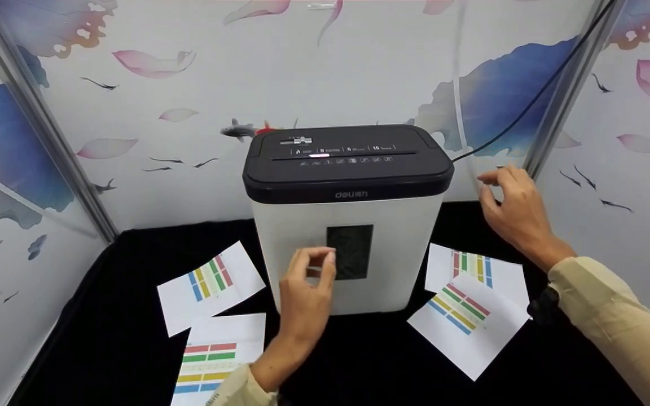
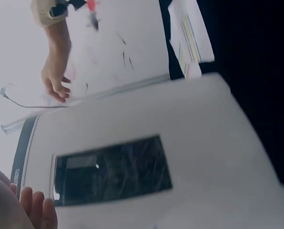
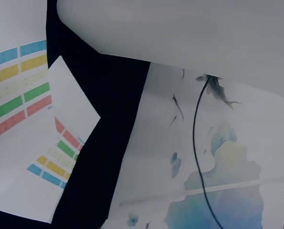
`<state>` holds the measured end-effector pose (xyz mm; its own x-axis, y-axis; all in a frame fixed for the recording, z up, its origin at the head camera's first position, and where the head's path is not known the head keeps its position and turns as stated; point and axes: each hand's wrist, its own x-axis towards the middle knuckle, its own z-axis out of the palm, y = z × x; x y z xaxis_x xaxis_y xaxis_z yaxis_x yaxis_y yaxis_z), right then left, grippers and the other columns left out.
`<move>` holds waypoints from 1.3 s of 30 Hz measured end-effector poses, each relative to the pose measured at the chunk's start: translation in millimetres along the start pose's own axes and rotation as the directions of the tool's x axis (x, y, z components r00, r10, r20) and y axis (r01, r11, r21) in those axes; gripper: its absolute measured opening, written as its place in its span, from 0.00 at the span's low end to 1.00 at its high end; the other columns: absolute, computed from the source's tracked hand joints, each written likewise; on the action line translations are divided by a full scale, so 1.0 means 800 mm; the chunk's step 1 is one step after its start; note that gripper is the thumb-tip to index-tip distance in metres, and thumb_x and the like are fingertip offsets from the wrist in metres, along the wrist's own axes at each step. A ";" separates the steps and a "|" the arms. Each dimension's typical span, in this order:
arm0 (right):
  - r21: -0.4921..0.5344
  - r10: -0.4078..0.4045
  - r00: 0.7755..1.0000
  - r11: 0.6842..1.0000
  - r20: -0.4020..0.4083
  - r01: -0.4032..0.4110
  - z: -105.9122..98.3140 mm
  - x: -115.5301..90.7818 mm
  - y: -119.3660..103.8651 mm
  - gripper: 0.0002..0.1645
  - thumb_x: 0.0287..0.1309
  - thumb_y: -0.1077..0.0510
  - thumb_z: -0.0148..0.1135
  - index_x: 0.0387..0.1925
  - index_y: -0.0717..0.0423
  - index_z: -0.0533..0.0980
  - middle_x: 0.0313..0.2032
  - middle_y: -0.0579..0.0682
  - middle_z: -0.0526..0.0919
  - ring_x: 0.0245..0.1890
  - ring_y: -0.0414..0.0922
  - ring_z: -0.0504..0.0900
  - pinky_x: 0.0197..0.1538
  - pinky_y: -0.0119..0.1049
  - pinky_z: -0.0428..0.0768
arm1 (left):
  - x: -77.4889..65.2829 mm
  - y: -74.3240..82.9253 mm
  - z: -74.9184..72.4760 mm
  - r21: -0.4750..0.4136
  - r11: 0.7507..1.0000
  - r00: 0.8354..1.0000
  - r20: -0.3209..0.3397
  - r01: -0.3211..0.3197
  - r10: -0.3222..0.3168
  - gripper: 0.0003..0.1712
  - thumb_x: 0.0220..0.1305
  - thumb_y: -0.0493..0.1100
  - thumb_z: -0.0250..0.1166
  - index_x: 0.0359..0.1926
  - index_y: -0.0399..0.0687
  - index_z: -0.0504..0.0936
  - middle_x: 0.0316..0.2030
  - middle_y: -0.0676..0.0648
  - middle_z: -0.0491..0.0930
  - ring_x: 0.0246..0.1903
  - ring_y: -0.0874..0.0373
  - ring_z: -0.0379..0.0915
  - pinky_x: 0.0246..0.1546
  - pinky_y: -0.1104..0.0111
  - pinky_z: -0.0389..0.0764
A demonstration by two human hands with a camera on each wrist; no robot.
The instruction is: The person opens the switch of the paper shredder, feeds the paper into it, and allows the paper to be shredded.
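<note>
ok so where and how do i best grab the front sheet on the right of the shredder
The front sheet looks flat: I'd pinch its near corner coming from the front, likely with the right hand. That corner points away from the shredder over black cloth, while the far end overlaps another sheet.

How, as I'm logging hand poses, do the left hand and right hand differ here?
In the head view, the left hand is in front of the shredder, partly overlapping its window; the right hand is beside the shredder. The left hand sits lower in that picture, the right hand higher. Both have bent fingers and hold nothing visible.
</note>
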<state>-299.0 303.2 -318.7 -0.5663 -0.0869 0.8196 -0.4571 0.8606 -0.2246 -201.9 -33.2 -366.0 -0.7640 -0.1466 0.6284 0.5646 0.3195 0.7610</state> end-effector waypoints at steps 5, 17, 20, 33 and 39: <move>-0.010 0.064 0.994 0.998 0.087 -0.063 0.005 -0.019 0.011 0.10 0.57 0.62 0.54 0.39 0.63 0.76 0.38 0.57 0.75 0.41 0.51 0.71 0.44 0.45 0.69 | -0.018 0.001 0.021 -0.052 0.994 0.995 0.045 0.095 -0.093 0.07 0.64 0.49 0.58 0.38 0.54 0.79 0.33 0.56 0.78 0.33 0.65 0.74 0.35 0.72 0.79; -0.033 0.183 0.949 0.983 0.258 -0.181 0.017 -0.060 0.032 0.14 0.58 0.59 0.57 0.44 0.64 0.75 0.41 0.59 0.75 0.43 0.53 0.70 0.45 0.50 0.70 | -0.068 -0.012 0.072 -0.076 0.933 0.935 0.084 0.352 -0.346 0.08 0.61 0.50 0.61 0.32 0.52 0.81 0.25 0.55 0.80 0.26 0.67 0.74 0.30 0.76 0.76; -0.044 0.220 0.927 0.975 0.303 -0.217 0.018 -0.069 0.038 0.16 0.59 0.57 0.56 0.45 0.63 0.74 0.43 0.59 0.75 0.45 0.54 0.69 0.47 0.52 0.70 | -0.081 -0.016 0.084 -0.084 0.910 0.911 0.110 0.406 -0.396 0.06 0.59 0.48 0.62 0.32 0.52 0.81 0.24 0.55 0.79 0.24 0.68 0.73 0.26 0.77 0.75; -0.100 0.314 0.862 0.949 0.397 -0.300 0.026 -0.105 0.055 0.19 0.59 0.56 0.57 0.49 0.64 0.72 0.47 0.62 0.74 0.48 0.58 0.68 0.50 0.58 0.68 | -0.112 -0.026 0.116 -0.166 0.695 0.712 0.246 0.700 -0.658 0.07 0.57 0.39 0.63 0.38 0.44 0.79 0.27 0.49 0.78 0.23 0.62 0.75 0.20 0.72 0.80; -0.143 0.375 0.811 0.926 0.449 -0.349 0.029 -0.119 0.062 0.22 0.59 0.54 0.57 0.50 0.64 0.72 0.49 0.64 0.72 0.50 0.59 0.67 0.54 0.61 0.65 | -0.121 -0.032 0.128 -0.193 0.583 0.613 0.303 0.789 -0.730 0.17 0.58 0.39 0.62 0.48 0.39 0.74 0.35 0.45 0.79 0.28 0.59 0.77 0.24 0.69 0.82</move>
<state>-283.5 342.4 -419.8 -0.9385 0.0266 0.3442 -0.1280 0.8992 -0.4184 -174.2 68.7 -462.9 -0.9749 -0.0391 -0.2193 -0.2139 -0.1098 0.9707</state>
